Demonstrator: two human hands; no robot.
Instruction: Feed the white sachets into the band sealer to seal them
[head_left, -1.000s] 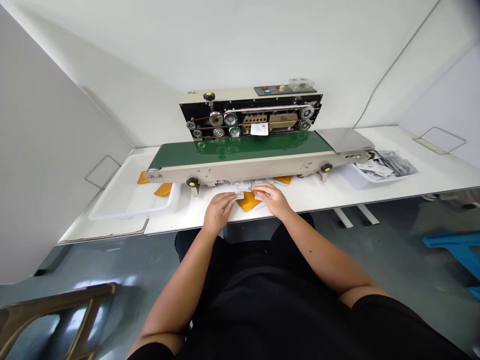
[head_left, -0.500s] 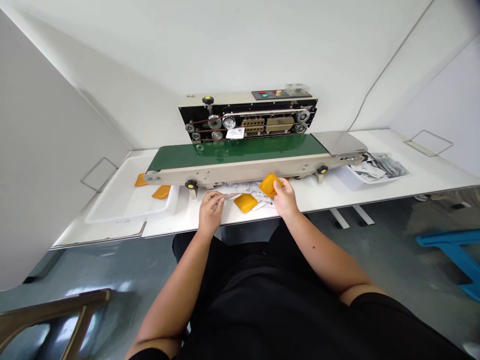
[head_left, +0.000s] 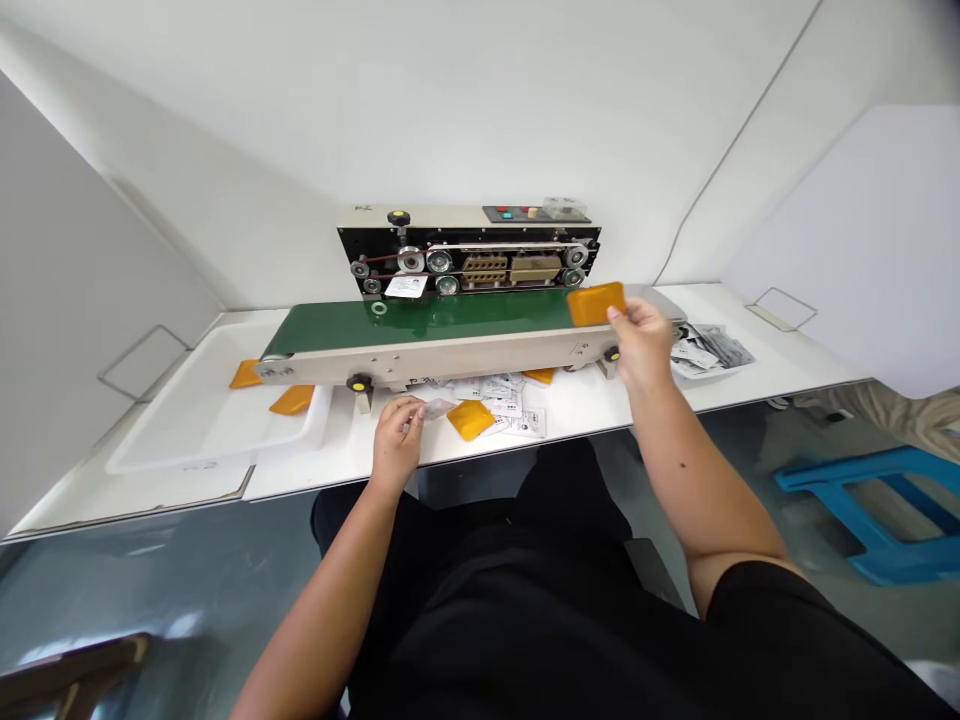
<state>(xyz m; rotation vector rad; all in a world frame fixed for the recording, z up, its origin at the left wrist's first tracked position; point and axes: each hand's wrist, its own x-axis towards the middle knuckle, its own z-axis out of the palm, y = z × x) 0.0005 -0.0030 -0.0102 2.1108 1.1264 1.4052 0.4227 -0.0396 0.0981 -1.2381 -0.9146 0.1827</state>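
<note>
Between the thumb and fingers of my right hand [head_left: 643, 338] is a flat orange packet [head_left: 596, 304], held up over the right part of the green conveyor belt [head_left: 480, 316]. My left hand [head_left: 397, 437] is low at the table's front, pinching a small pale, partly see-through packet [head_left: 438, 408]. Just right of it another orange packet [head_left: 471, 420] lies on printed white packets [head_left: 525, 422]. A white packet [head_left: 406, 287] sits upright against the rollers of the band sealing machine [head_left: 469, 262], left of its brass blocks.
On the left a white tub [head_left: 142, 455] holds orange packets [head_left: 292, 400]. At the right end stands a bin of printed packets [head_left: 705, 350]. One more orange packet [head_left: 538, 376] lies partly under the conveyor. A blue stool [head_left: 870, 510] is on the floor at right.
My right hand has lifted the orange packet up and right, from the table front to over the belt. The white packet has travelled left along the machine. My view has shifted a little.
</note>
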